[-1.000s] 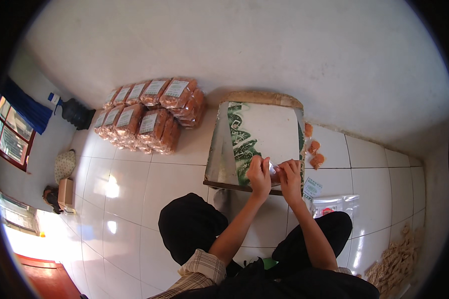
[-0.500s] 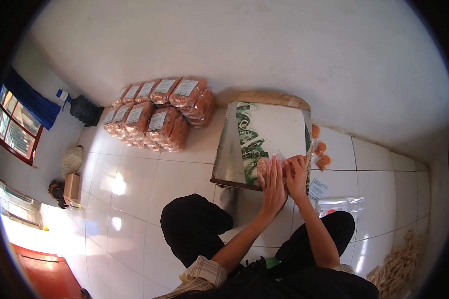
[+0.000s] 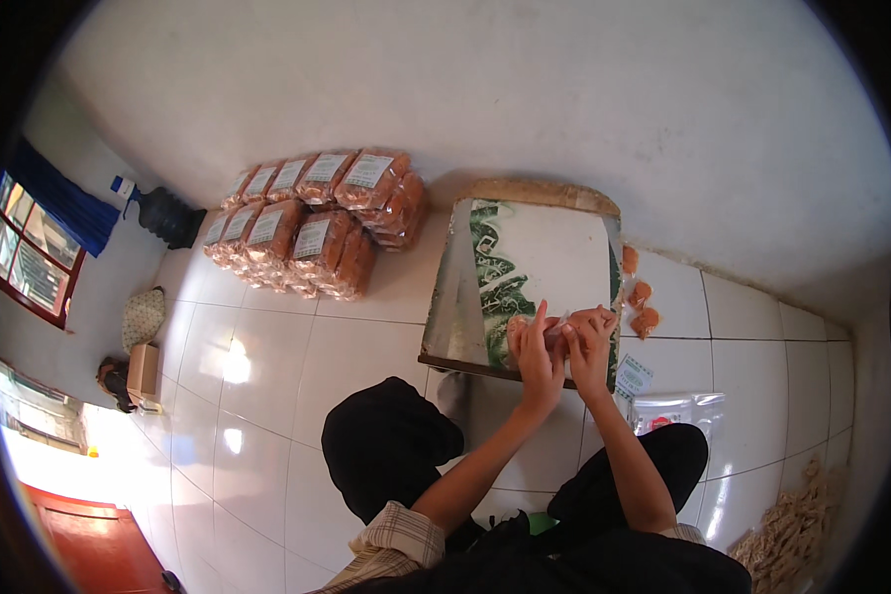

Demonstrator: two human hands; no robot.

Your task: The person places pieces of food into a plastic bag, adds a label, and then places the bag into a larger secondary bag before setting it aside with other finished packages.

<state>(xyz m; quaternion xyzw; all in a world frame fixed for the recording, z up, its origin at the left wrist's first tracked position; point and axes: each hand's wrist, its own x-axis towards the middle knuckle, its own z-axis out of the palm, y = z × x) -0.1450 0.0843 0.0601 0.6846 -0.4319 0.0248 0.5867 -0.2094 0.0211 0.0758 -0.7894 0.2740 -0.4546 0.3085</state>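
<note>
Both my hands meet over the near edge of a low table [image 3: 559, 238] with a white and green patterned top. A small clear plastic packet [image 3: 556, 329] with something orange-brown inside is between them, mostly hidden by fingers. My left hand [image 3: 539, 364] is closed on its left part, index finger pointing up. My right hand [image 3: 589, 346] pinches the plastic from the right, fingers curled. Right of the table, small orange packets [image 3: 641, 294] lie on the floor. Closer to me are a printed label sheet [image 3: 632, 376] and clear plastic bags [image 3: 683, 408].
Stacked, labelled packs of orange-brown goods [image 3: 312, 223] stand against the wall at left. Beyond them is a dark water jug [image 3: 165, 216]. A cardboard box [image 3: 143, 371] sits by the left wall. At lower right lies a pale, tangled heap [image 3: 792, 530]. My knees flank the table's near side.
My left fingers, stretched flat over the packet before, have drawn back and bent into a pinch with the index raised. The right hand's fingers have curled further around the plastic.
</note>
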